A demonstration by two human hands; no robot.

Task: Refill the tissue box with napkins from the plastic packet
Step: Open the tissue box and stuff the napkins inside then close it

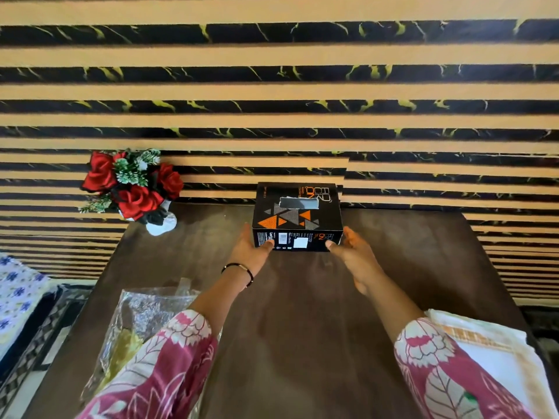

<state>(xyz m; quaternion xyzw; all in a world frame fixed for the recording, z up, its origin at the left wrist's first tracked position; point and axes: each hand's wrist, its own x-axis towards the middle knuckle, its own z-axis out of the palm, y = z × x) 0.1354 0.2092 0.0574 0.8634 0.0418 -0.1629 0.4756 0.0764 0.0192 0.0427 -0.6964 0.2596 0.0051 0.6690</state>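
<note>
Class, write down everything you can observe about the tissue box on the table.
The tissue box is black cardboard printed with orange and grey triangles and orange lettering. It lies flat near the far edge of the brown table, its slot facing up with no tissue showing. The left hand and right hand flank it, thumbs touching its near face.

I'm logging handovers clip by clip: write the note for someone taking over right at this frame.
Left hand: open, palm on the box's left end, thumb on its near face.
Right hand: open, at the box's right end, thumb on the near face; no firm grip visible.
Box: upright at the table's far edge, against the wall; its top slot looks dark, with no napkin showing.
Packet: near left, partly under the left sleeve.
Done: nothing visible.
Left: pull the box closer, open it, load napkins from the packet.
</note>
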